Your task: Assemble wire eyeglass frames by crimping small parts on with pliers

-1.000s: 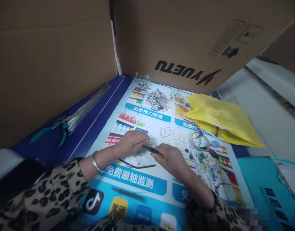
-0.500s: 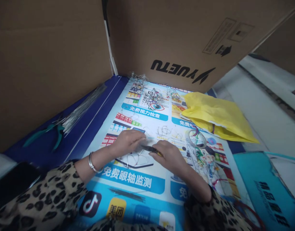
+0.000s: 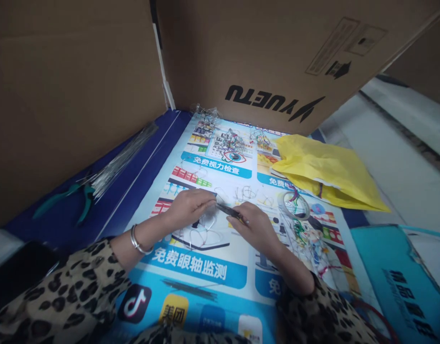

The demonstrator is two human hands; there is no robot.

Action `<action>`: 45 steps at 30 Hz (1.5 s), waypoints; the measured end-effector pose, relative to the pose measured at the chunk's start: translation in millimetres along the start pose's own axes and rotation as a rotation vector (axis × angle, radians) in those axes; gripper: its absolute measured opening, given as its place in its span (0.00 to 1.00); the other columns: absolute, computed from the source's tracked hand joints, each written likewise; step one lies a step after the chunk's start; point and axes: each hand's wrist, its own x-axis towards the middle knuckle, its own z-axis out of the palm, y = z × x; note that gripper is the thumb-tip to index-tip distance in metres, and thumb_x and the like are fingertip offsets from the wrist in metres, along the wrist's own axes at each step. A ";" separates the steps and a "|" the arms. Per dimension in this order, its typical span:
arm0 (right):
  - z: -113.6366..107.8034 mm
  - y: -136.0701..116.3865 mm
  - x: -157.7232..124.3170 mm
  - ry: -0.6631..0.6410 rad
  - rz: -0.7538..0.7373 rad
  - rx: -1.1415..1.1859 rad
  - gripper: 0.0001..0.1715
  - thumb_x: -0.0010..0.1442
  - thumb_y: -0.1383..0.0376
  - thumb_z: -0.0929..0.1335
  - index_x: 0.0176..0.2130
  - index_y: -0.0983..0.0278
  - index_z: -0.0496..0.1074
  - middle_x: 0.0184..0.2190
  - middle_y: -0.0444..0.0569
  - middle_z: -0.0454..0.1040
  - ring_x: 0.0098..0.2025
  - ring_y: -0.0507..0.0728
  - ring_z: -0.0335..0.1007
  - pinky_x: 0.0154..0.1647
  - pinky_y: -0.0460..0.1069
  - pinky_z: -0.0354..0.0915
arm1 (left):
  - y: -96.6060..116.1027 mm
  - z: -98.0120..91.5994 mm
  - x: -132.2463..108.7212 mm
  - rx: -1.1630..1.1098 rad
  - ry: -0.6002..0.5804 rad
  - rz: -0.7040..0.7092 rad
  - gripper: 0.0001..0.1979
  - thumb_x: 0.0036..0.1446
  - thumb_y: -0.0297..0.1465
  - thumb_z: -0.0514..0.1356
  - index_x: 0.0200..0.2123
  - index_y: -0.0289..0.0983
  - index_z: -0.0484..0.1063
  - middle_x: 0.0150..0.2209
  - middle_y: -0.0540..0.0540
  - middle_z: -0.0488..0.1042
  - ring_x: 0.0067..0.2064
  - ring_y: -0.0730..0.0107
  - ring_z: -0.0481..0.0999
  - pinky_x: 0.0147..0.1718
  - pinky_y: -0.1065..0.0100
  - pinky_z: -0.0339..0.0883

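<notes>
My right hand (image 3: 252,227) is closed around a pair of dark-jawed pliers (image 3: 225,209), whose tip points left. The tip meets the fingertips of my left hand (image 3: 193,208). Those fingers pinch a thin wire (image 3: 209,220), which loops down below them over the printed sheet. Its exact ends are too fine to make out. Loose loops of thin wire (image 3: 202,239) lie under my left hand, and more curled wire (image 3: 246,192) lies just beyond the pliers.
Cardboard walls (image 3: 241,57) stand behind and left. Green-handled pliers (image 3: 85,205) and straight wires (image 3: 123,157) lie at left. Wire tangles (image 3: 230,143) sit at the back. A yellow bag (image 3: 324,167), a tape roll (image 3: 294,205) and a turquoise packet (image 3: 388,272) are at right.
The pliers' tip has risen slightly and now touches my left fingertips. My right hand has shifted a little up and right, with the pliers still in it.
</notes>
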 end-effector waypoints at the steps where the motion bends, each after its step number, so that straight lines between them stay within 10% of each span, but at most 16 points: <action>1: 0.7 -0.5 0.1 -0.016 0.011 -0.007 0.12 0.58 0.58 0.64 0.37 0.62 0.71 0.30 0.47 0.71 0.35 0.55 0.66 0.34 0.48 0.60 | 0.0 0.0 0.0 -0.002 -0.003 0.004 0.12 0.62 0.33 0.50 0.36 0.36 0.71 0.31 0.48 0.75 0.32 0.73 0.73 0.31 0.72 0.63; 22: 11.6 3.6 -23.1 0.209 -0.013 -0.017 0.11 0.59 0.60 0.63 0.36 0.63 0.71 0.29 0.50 0.73 0.34 0.55 0.68 0.36 0.49 0.63 | -3.0 -21.6 0.1 0.066 -0.377 -0.014 0.06 0.58 0.30 0.55 0.36 0.38 0.71 0.37 0.47 0.71 0.42 0.66 0.68 0.41 0.66 0.58; 45: 14.2 1.0 -28.9 0.221 -0.168 -0.217 0.10 0.59 0.62 0.64 0.37 0.63 0.71 0.30 0.50 0.72 0.35 0.57 0.66 0.36 0.51 0.62 | 12.7 -21.9 -8.6 0.372 -0.485 -0.257 0.08 0.56 0.23 0.48 0.32 0.36 0.66 0.32 0.45 0.69 0.30 0.66 0.70 0.27 0.68 0.56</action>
